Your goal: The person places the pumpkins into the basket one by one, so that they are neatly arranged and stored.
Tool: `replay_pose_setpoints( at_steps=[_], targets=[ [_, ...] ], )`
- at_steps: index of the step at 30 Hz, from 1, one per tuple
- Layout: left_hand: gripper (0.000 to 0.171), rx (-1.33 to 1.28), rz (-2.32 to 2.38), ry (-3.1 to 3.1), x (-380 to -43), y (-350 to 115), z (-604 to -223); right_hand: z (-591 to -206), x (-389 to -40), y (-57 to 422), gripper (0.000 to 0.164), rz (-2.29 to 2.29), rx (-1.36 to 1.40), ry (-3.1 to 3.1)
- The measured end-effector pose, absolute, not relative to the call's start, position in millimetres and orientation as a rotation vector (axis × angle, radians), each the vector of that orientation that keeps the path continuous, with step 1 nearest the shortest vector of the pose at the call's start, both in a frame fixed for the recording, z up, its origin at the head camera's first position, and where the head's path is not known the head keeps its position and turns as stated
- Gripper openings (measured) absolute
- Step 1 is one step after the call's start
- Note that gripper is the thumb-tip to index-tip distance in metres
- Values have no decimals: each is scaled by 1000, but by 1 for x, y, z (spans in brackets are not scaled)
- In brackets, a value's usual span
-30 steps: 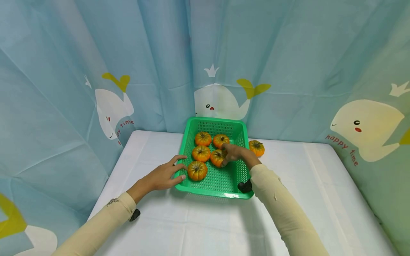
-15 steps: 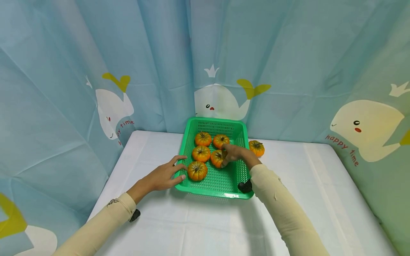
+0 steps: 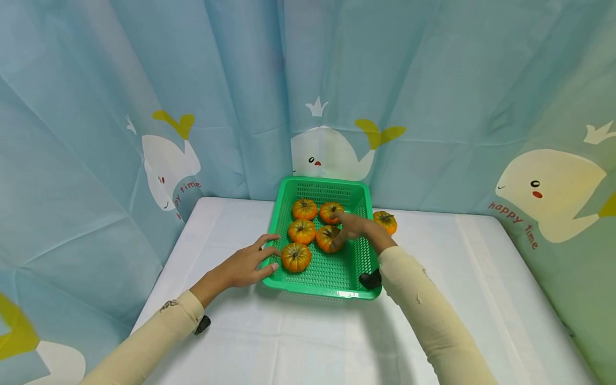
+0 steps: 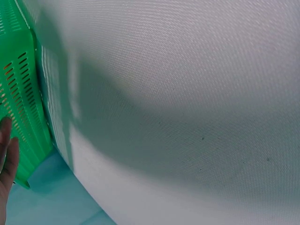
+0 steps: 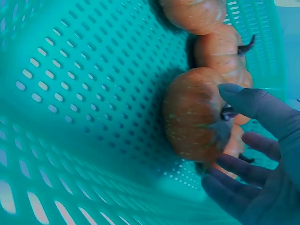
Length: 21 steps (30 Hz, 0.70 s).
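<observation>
A green plastic basket (image 3: pixel 313 291) holds several small orange pumpkins. Over the middle-right pumpkin (image 3: pixel 326 240) hovers my right hand (image 3: pixel 353 226), its fingers spread. In the right wrist view, thumb and fingers stand apart around the stem side of that pumpkin (image 5: pixel 192 115), without closing on it. My left hand (image 3: pixel 246 266) rests at the basket's left rim with fingers loosely extended, the fingertips beside the front-left pumpkin (image 3: pixel 295 258). The left wrist view catches only part of the left hand (image 4: pixel 7 161), against the basket's slotted outer wall (image 4: pixel 21 79).
One more pumpkin (image 3: pixel 386 222) lies on the white tablecloth (image 3: pixel 462 267), just outside the basket's right wall. A pale blue curtain (image 3: pixel 240 96) with whale prints hangs behind the table and along both sides.
My right hand has loosened from the middle-right pumpkin, spreading its fingers and shifting slightly up and right. The left hand and the pumpkins stay where they were.
</observation>
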<state>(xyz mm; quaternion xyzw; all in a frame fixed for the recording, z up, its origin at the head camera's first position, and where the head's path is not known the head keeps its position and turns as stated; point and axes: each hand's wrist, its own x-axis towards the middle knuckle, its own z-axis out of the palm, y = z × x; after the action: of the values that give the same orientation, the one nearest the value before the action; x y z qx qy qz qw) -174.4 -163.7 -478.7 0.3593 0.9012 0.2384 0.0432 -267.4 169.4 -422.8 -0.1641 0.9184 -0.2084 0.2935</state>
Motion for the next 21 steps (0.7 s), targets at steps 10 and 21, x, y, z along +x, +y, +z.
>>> replay_pose_setpoints(
  at_steps=[10,21],
  targets=[
    [38,1112,748,2758,-173,-164,-479,-399,-265,174,85,-665,-605,2509],
    [38,1105,752,2755,-172,-163,-477,-376,-252,196,75,-970,-660,2603]
  ],
)
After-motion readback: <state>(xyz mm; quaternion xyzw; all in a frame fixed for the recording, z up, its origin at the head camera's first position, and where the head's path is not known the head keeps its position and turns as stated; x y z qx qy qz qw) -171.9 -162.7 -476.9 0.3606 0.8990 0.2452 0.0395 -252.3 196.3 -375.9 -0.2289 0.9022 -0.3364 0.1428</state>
